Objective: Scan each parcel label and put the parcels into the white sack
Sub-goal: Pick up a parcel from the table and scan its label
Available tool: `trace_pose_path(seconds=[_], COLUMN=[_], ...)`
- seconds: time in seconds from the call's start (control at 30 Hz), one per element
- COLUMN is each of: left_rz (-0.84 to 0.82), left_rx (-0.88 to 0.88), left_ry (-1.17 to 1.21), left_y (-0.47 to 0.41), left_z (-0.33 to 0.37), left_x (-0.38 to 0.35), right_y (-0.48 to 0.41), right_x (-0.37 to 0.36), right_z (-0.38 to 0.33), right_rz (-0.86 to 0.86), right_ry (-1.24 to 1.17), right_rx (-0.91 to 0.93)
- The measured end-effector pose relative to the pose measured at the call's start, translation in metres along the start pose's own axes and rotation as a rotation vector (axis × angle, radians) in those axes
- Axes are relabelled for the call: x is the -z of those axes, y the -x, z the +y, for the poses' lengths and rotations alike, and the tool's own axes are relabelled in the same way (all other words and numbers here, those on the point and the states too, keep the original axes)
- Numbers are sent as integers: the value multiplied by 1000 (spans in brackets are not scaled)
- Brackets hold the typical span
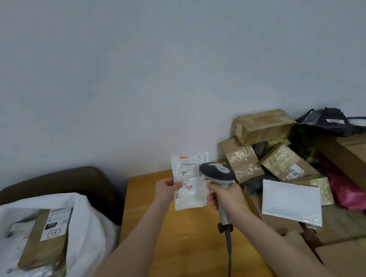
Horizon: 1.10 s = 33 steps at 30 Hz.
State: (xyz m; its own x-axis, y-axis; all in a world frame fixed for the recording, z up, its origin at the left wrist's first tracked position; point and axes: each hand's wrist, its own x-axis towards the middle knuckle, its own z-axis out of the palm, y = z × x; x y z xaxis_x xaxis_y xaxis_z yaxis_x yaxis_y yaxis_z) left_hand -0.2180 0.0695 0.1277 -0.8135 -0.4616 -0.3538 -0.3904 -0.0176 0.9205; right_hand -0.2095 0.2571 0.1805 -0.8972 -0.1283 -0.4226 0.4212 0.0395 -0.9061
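The left hand (166, 189) pinches a small clear-plastic parcel (191, 193) by its left edge, thumb on the front. It holds the parcel upright above the wooden tabletop (183, 240), with the printed label (191, 165) facing the camera. The right hand (224, 196) is wrapped round the handle of a grey scanner (219, 172) — its head sits at the label's right edge, overlapping the parcel's corner in this view (whether they touch cannot be told). The scanner's cable drops toward the bottom of the frame. At lower left the white sack (84, 217) stands open, and a brown parcel (43, 241) with its own label lies on other packets inside. To the right, taped cardboard boxes (264, 126), dark bags (329, 120) and a white envelope (291, 198) are heaped together — well apart from the sack.
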Motion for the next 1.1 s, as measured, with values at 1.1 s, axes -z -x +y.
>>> trace_pose_path(seconds=[1.1], left_rz=[262], left_rx=[28], left_ry=[-73], left_y=[34], left_z=[-19], left_x=[45], right_y=[18], right_x=[-50], right_z=[7], right_rz=[-266], right_ry=[29], right_rx=[-48])
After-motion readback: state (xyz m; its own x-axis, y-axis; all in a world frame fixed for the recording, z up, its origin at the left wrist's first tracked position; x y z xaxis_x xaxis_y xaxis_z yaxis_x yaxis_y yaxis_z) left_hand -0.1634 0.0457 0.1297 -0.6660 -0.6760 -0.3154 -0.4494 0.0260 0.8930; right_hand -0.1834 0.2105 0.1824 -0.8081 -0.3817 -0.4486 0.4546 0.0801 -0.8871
